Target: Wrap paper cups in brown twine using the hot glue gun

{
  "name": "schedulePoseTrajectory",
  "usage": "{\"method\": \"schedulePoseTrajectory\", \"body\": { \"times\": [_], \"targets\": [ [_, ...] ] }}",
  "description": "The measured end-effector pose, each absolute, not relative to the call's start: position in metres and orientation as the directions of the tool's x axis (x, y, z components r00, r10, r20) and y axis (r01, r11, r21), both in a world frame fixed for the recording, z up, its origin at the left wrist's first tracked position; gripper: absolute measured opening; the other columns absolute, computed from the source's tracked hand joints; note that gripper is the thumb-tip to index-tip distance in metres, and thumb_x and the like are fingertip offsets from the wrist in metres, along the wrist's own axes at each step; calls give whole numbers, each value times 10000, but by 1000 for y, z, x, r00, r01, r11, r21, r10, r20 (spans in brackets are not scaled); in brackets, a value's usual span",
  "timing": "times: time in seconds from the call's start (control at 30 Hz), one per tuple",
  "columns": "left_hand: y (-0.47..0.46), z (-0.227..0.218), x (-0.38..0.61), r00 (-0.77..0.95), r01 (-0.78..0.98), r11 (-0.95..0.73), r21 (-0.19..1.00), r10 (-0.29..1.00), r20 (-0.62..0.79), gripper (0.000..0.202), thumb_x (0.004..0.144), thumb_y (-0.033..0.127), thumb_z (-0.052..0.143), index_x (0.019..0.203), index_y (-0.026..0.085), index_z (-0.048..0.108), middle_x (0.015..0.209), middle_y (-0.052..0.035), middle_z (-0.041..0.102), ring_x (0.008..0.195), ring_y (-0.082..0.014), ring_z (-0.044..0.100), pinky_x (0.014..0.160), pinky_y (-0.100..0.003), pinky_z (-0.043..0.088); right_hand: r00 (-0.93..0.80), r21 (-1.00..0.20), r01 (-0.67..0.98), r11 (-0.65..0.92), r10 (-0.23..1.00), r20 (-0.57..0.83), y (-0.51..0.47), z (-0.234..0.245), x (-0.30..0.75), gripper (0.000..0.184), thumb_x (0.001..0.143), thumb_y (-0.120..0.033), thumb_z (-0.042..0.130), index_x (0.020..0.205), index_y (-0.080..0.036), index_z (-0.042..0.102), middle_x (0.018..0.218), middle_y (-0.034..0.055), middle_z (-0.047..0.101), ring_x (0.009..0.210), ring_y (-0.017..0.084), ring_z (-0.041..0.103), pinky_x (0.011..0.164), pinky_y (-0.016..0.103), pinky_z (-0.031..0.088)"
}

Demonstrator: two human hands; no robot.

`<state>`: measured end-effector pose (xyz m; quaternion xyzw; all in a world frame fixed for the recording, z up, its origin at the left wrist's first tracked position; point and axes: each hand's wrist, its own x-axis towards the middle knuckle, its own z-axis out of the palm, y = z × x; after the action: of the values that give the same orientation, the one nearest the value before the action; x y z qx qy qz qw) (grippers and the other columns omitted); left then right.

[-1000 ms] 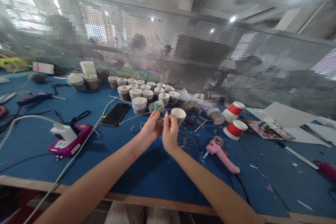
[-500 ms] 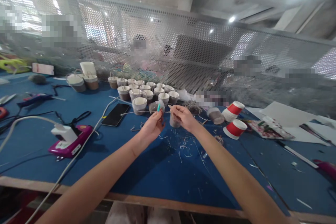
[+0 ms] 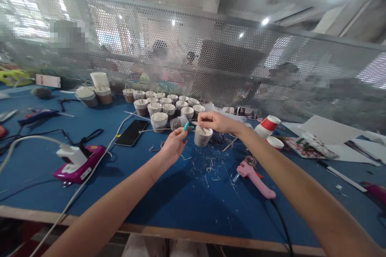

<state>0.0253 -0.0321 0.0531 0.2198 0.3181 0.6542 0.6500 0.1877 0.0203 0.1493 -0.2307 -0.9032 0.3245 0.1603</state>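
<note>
My left hand (image 3: 175,142) is closed in a pinch on a thin brown cord (image 3: 155,130), whose free end points left toward the black phone (image 3: 132,132). A teal tip shows at its thumb; whether it is a nail or a small object I cannot tell. Just to the right, my right hand (image 3: 215,122) pinches too, close to the left fingertips and above a small cup (image 3: 202,136) with a grey wrapped side. What lies between its fingers is too small to make out. Behind the left fingertips, another small cup (image 3: 177,122) lies tipped over.
Several small cups with cord handles (image 3: 159,120) stand in rows behind. A pink glue gun (image 3: 256,180) lies by my right forearm. Red-and-white cups (image 3: 269,124) are farther right. At left sits a purple power strip (image 3: 81,164) with white cable. Fibre scraps litter the middle.
My right hand has risen slightly and moved right, uncovering the upright cup's rim. The right forearm has shifted up and right, bringing the pink glue gun into view. The left hand has barely moved.
</note>
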Motion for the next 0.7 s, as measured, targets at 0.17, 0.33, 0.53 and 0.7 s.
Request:
{"method": "schedulePoseTrajectory", "body": {
  "times": [0.17, 0.33, 0.53, 0.7],
  "targets": [
    [-25, 46, 23, -124, -679, -32, 734, 990, -72, 244, 542, 167, 854, 570, 149, 613, 525, 57, 530, 474, -47, 395, 492, -208, 275, -819, -65, 468, 881, 461, 342, 4, 150, 173, 221, 889, -132, 492, 678, -192, 465, 750, 36, 524, 699, 154, 460, 651, 302, 368],
    [-28, 49, 23, -193, -661, -111, 742, 981, -25, 235, 531, 171, 863, 547, 138, 631, 516, 49, 517, 491, -53, 378, 491, -218, 262, -844, 366, 505, 782, 357, 400, -18, 140, 161, 170, 885, -58, 441, 806, -155, 555, 853, 85, 574, 816, 200, 495, 680, 316, 368],
    [-30, 51, 22, -238, -708, -147, 691, 971, -37, 258, 532, 187, 869, 554, 148, 614, 525, 60, 505, 488, -49, 378, 482, -211, 272, -624, 185, 630, 754, 350, 698, -30, 108, 155, 266, 962, -149, 362, 762, -174, 535, 794, 81, 556, 788, 194, 500, 713, 299, 424],
    [-30, 46, 27, -219, -788, -119, 605, 971, -94, 273, 535, 179, 868, 624, 159, 611, 602, 68, 549, 518, -28, 444, 522, -169, 349, -427, 108, 686, 719, 277, 861, -32, 63, 151, 267, 949, -137, 382, 716, -200, 497, 728, 69, 537, 714, 192, 488, 675, 308, 430]
  ]
}}
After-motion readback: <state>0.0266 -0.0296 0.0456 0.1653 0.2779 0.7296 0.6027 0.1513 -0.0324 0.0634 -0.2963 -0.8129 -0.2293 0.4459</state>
